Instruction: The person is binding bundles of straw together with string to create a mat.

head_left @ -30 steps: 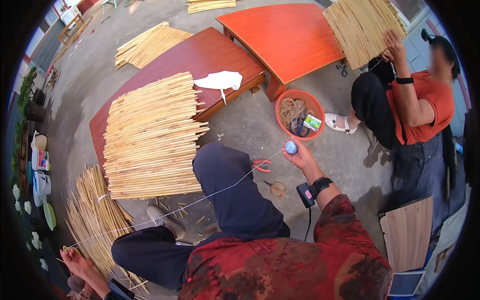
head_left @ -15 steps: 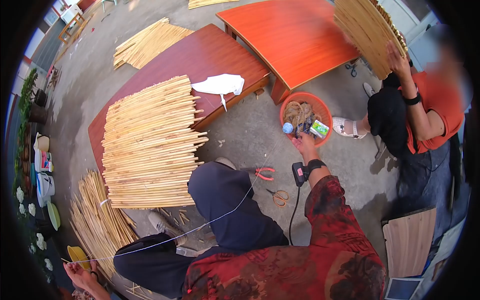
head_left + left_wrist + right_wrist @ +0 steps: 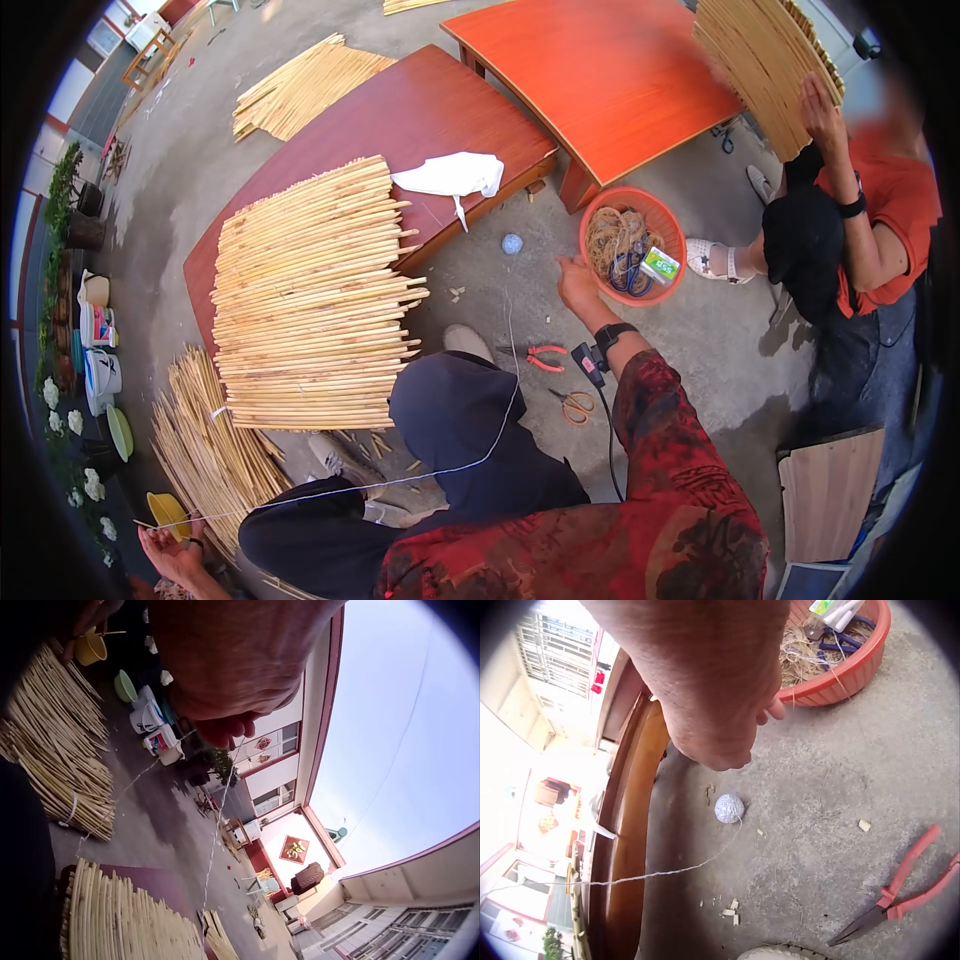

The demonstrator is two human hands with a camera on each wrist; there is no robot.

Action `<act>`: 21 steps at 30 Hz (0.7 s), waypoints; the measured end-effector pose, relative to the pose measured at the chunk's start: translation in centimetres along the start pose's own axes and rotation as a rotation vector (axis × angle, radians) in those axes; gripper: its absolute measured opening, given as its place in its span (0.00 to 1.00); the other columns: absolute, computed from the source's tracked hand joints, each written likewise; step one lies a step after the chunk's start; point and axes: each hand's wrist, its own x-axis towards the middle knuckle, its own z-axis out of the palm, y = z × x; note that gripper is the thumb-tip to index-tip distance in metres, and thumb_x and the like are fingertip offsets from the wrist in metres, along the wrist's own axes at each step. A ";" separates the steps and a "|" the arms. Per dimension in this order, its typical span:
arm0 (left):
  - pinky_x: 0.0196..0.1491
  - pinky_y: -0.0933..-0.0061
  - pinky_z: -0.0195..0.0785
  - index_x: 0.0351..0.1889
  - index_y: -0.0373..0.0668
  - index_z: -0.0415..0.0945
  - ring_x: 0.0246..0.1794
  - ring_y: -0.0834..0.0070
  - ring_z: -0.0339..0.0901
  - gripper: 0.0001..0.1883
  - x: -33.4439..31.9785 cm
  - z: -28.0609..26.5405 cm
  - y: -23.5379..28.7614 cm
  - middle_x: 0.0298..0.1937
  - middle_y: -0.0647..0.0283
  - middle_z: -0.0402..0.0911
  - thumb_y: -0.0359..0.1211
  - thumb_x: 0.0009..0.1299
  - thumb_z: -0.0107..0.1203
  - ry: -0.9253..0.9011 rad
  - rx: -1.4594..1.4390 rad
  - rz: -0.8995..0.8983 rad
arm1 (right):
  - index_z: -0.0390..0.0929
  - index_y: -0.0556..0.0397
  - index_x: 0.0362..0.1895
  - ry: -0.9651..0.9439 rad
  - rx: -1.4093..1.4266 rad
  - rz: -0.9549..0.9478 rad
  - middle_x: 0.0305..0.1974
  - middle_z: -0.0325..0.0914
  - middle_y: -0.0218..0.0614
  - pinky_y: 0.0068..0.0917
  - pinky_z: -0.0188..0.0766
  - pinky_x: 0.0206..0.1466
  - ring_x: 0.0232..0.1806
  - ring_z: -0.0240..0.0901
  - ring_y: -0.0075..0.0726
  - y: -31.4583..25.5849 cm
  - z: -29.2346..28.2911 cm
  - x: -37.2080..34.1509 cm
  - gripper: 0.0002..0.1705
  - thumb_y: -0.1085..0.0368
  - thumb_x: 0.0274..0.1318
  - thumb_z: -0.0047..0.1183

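A ball of white-blue string (image 3: 512, 244) lies on the concrete floor near the dark red table; the right wrist view shows the same string ball (image 3: 729, 808) with its strand trailing off. My right hand (image 3: 583, 288) is beside the orange basket (image 3: 672, 212), apart from the ball, its fingers loosely bent with nothing in them. From the ball the string (image 3: 420, 474) runs slack over my knees to my left hand (image 3: 170, 556), far out at lower left. There the left fingers (image 3: 225, 731) pinch it. A mat of reed stalks (image 3: 310, 300) rests on the table in front of me.
Red-handled pliers (image 3: 547, 358) and scissors (image 3: 575, 406) lie on the floor by my right foot. A bundle of loose stalks (image 3: 205, 440) is at left. The basket holds twine and a green-white box (image 3: 660, 265). At right, another person (image 3: 880, 220) lifts a stalk mat (image 3: 765, 70).
The string ball has left my right hand and moved to the floor, left of the basket. My right hand has emptied, and the string has gone from taut to slack. The other person's mat has tilted.
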 end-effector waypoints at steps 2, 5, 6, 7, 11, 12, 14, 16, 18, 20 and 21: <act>0.35 0.78 0.65 0.45 0.36 0.68 0.28 0.77 0.67 0.12 -0.2 -1.3 0.6 0.29 0.64 0.70 0.33 0.67 0.44 -0.130 0.166 0.038 | 0.69 0.48 0.49 0.002 -0.060 -0.123 0.55 0.62 0.46 0.43 0.57 0.54 0.56 0.58 0.49 -2.8 0.8 2.9 0.20 0.67 0.48 0.42; 0.32 0.73 0.69 0.37 0.35 0.70 0.30 0.70 0.74 0.10 -0.5 -3.0 1.8 0.30 0.57 0.74 0.34 0.65 0.45 -0.298 0.443 0.088 | 0.68 0.47 0.51 -0.068 -0.053 -0.449 0.59 0.58 0.44 0.45 0.51 0.59 0.61 0.52 0.47 -6.9 2.9 6.7 0.21 0.68 0.51 0.37; 0.32 0.73 0.69 0.37 0.35 0.70 0.30 0.70 0.74 0.10 -0.7 -3.0 1.9 0.30 0.57 0.74 0.34 0.65 0.45 -0.281 0.447 0.108 | 0.68 0.47 0.52 -0.148 -0.144 -0.434 0.58 0.59 0.45 0.44 0.50 0.60 0.61 0.53 0.47 -8.3 3.6 7.9 0.22 0.68 0.51 0.36; 0.32 0.73 0.69 0.34 0.36 0.70 0.30 0.70 0.73 0.09 -0.9 -3.1 2.0 0.29 0.58 0.74 0.33 0.66 0.44 -0.189 0.735 0.374 | 0.67 0.47 0.53 -0.234 -0.237 -0.418 0.58 0.59 0.45 0.44 0.49 0.61 0.61 0.53 0.47 -9.6 4.5 8.9 0.22 0.68 0.52 0.35; 0.35 0.74 0.66 0.31 0.37 0.70 0.31 0.71 0.70 0.10 0.3 -4.1 3.4 0.28 0.61 0.73 0.34 0.67 0.43 -0.173 0.995 0.449 | 0.64 0.55 0.55 -0.133 0.381 -0.109 0.58 0.59 0.48 0.42 0.49 0.62 0.59 0.56 0.51 -9.9 11.3 12.3 0.23 0.64 0.53 0.38; 0.36 0.75 0.65 0.31 0.37 0.70 0.31 0.71 0.70 0.10 0.1 -3.3 3.4 0.28 0.62 0.73 0.35 0.67 0.43 -0.209 0.953 0.359 | 0.64 0.55 0.55 -0.132 0.379 -0.109 0.58 0.59 0.48 0.42 0.49 0.62 0.59 0.56 0.51 -10.0 11.0 12.5 0.23 0.64 0.53 0.38; 0.36 0.75 0.64 0.30 0.38 0.70 0.31 0.72 0.69 0.10 -1.9 -0.6 3.3 0.28 0.62 0.73 0.34 0.66 0.44 -0.120 0.704 0.230 | 0.64 0.54 0.55 -0.189 0.097 -0.109 0.55 0.61 0.51 0.40 0.56 0.59 0.54 0.60 0.53 -10.2 10.1 12.9 0.25 0.68 0.49 0.42; 0.36 0.75 0.63 0.29 0.39 0.70 0.30 0.72 0.69 0.09 -3.7 2.4 2.8 0.27 0.63 0.72 0.34 0.65 0.45 0.005 0.385 0.061 | 0.65 0.53 0.54 -0.216 0.001 -0.090 0.52 0.63 0.51 0.39 0.59 0.56 0.53 0.61 0.54 -9.6 8.9 12.3 0.24 0.68 0.48 0.44; 0.36 0.75 0.63 0.29 0.39 0.69 0.31 0.72 0.69 0.08 -4.6 4.2 1.9 0.27 0.63 0.72 0.34 0.65 0.45 -0.013 0.365 0.043 | 0.66 0.52 0.52 -0.253 -0.101 -0.049 0.49 0.65 0.51 0.39 0.63 0.54 0.52 0.63 0.55 -8.6 7.2 10.5 0.24 0.69 0.46 0.46; 0.36 0.75 0.63 0.29 0.39 0.69 0.31 0.72 0.69 0.08 -4.9 6.0 0.6 0.27 0.63 0.72 0.34 0.64 0.46 -0.059 0.369 0.041 | 0.65 0.51 0.51 -0.237 -0.005 -0.078 0.44 0.67 0.46 0.37 0.68 0.46 0.44 0.67 0.53 -7.5 4.9 7.1 0.25 0.68 0.43 0.51; 0.36 0.75 0.63 0.28 0.39 0.69 0.31 0.71 0.69 0.08 -5.1 6.7 0.1 0.27 0.63 0.71 0.33 0.64 0.46 -0.077 0.366 0.042 | 0.64 0.52 0.50 -0.205 0.094 -0.058 0.42 0.66 0.48 0.40 0.67 0.46 0.45 0.67 0.53 -7.1 3.5 5.3 0.29 0.68 0.39 0.55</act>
